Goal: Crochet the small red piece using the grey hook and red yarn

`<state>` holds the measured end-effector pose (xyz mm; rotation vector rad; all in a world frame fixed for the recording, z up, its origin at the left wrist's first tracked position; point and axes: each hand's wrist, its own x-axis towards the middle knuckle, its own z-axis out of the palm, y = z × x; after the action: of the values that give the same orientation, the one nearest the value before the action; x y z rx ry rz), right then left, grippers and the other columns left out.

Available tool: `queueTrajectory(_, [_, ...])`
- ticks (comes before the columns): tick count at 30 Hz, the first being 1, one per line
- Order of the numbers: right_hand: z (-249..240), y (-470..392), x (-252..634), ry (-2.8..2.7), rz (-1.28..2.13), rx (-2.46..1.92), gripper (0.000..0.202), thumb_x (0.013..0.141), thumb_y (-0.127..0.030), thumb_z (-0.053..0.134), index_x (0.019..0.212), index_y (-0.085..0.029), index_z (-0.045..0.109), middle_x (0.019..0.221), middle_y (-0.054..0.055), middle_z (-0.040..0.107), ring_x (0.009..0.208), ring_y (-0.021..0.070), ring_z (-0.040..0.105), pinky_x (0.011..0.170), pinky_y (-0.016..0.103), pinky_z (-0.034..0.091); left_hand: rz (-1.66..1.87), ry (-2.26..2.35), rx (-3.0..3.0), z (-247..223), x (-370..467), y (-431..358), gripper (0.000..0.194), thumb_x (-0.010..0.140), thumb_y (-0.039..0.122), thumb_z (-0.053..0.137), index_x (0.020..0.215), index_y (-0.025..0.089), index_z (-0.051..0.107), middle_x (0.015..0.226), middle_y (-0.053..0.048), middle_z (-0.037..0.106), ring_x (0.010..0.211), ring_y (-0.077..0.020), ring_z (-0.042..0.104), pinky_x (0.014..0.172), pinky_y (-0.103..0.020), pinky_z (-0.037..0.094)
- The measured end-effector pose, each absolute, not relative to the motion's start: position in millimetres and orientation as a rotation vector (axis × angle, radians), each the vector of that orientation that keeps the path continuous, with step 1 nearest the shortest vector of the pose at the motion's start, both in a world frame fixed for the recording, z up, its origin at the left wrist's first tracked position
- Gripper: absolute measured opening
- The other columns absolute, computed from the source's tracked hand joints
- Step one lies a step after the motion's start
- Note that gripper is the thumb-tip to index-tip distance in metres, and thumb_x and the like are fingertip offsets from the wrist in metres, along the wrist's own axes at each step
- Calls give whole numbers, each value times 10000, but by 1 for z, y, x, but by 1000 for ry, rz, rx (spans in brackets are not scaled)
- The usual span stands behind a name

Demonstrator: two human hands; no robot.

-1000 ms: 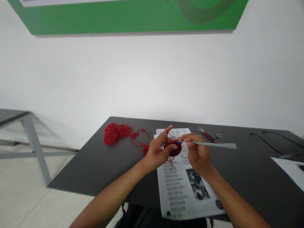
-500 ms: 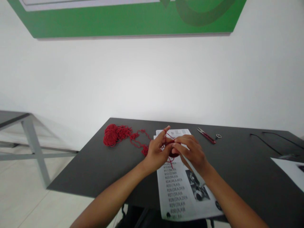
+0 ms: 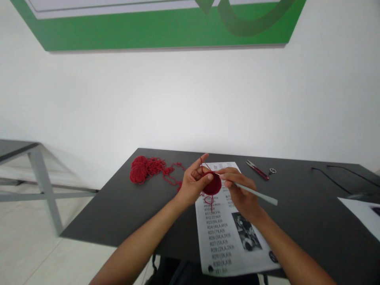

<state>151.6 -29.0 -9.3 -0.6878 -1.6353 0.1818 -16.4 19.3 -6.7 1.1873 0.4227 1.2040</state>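
Observation:
A round red crocheted piece (image 3: 213, 185) is pinched between the thumb and fingers of my left hand (image 3: 192, 183), whose index finger points up with red yarn looped over it. My right hand (image 3: 242, 194) grips a crochet hook with a pale handle (image 3: 263, 195); its tip meets the top edge of the red piece. A loose yarn tail hangs below the piece. From my left hand, tangled yarn leads left to a red yarn ball (image 3: 139, 170). Under my hands lies a printed sheet (image 3: 218, 245) with rows of text and a photo.
On the dark table (image 3: 299, 206), red-handled snips (image 3: 258, 170) and a small metal ring (image 3: 272, 171) lie behind my right hand. Farther right are eyeglasses (image 3: 335, 180) and another paper (image 3: 360, 213). Another table (image 3: 18, 149) stands at the left by the white wall.
My right hand has turned, so the hook handle now points out to the right. The red piece has tilted and shows its round face. My left hand has shifted slightly left.

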Motion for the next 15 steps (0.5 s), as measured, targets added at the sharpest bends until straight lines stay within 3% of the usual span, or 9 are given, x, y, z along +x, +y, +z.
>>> queueTrajectory(4, [-9, -23, 152, -1685, 72, -762, 58, 930, -280, 713, 982, -303, 704, 1056, 8, 814, 983, 230, 768, 1073, 541, 500, 1309, 474, 1410, -2, -22, 28, 770, 775, 333, 835, 1456, 140, 531, 728, 18, 639, 637, -90, 559, 606, -197, 458])
queueTrajectory(7, [-12, -23, 149, -1708, 58, -859, 53, 932, -281, 703, 980, -301, 694, 1102, 7, 810, 1078, 237, 750, 1122, 558, 457, 1375, 577, 1532, -4, -23, 32, 673, 809, 315, 789, 1417, 132, 570, 729, 12, 647, 651, -106, 570, 620, -218, 475])
queueTrajectory(12, [-10, -33, 145, -1654, 238, -976, 219, 987, -403, 594, 1155, -306, 697, 1258, 46, 758, 1295, 258, 629, 1166, 568, 415, 1460, 707, 1684, -9, -26, 37, 504, 849, 287, 727, 1322, 133, 646, 765, -5, 685, 726, -140, 625, 752, -291, 526])
queueTrajectory(15, [-8, -35, 145, -1524, 442, -963, 259, 987, -456, 581, 1108, -281, 729, 1203, 68, 775, 1288, 286, 625, 1137, 560, 441, 1460, 706, 1738, -11, -26, 37, 447, 857, 301, 718, 1275, 148, 675, 763, -4, 694, 716, -143, 631, 754, -299, 532])
